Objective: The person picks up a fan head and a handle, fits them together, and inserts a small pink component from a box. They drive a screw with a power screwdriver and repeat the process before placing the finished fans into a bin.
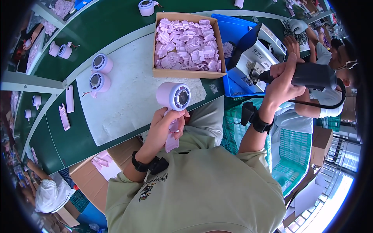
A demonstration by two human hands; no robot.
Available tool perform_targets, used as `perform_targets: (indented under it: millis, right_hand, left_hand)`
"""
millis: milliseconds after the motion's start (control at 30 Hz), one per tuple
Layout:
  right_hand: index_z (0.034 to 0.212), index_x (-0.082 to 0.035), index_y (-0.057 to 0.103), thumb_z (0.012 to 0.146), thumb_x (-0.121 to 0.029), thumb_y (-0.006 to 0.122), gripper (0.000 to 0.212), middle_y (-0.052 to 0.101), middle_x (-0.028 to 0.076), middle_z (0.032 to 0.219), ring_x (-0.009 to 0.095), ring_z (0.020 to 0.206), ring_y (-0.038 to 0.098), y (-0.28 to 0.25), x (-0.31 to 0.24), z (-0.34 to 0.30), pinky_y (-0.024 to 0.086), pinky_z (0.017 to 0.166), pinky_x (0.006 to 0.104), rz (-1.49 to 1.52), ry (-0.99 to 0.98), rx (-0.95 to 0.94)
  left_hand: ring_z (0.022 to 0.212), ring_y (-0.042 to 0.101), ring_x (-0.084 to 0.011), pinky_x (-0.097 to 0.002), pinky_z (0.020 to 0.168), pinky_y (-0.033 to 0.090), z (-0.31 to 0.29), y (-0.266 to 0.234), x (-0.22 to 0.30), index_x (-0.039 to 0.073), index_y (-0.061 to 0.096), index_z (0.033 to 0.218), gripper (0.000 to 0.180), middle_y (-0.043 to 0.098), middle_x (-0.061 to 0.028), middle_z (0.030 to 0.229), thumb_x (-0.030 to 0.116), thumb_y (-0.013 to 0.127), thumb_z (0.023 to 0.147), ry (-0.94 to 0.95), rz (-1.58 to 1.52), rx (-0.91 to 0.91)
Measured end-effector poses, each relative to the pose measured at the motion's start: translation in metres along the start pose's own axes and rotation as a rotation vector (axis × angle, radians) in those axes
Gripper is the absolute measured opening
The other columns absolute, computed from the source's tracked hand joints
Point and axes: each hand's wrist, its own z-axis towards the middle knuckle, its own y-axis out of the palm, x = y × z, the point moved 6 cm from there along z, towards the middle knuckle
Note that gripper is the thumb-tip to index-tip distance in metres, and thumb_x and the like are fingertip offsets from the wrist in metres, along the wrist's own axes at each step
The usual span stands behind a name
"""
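My left hand [163, 126] is closed round the handle of a pale pink hair dryer [165, 93]. Its round head points up, showing a dark ring of vents. The handle's inner side lies exposed, with a bit of wire near my fingers. On the right, my right hand [283, 85] grips a black electric screwdriver [314, 75] with a cord at its rear. The screwdriver's tip reaches into a metal screw feeder [258, 58]; whether it touches a screw there is too small to tell.
Beyond my left hand stands a cardboard box [186, 73] of pink plastic parts. A blue bin [233, 87] sits beside the feeder. More dryer heads [100, 82] and handle shells [64, 116] lie at left. A co-worker's hand [291, 46] is behind the feeder.
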Motion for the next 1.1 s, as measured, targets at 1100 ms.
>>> perform_targets:
  millis: [1100]
  right_hand:
    - [0.102, -0.008, 0.048, 0.101, -0.029, 0.038, 0.023, 0.039, -0.002, 0.055, 0.006, 0.038, 0.032, 0.044, -0.097, -0.083, 0.029, 0.037, 0.0214, 0.967, 0.226, -0.507]
  left_hand:
    - [0.040, 0.047, -0.0142, -0.0278, 0.041, 0.037, 0.022, 0.040, -0.002, -0.002, 0.059, 0.089, 0.031, 0.053, -0.0078, 0.061, 0.029, 0.057, 0.089, 0.000, -0.229, -0.073]
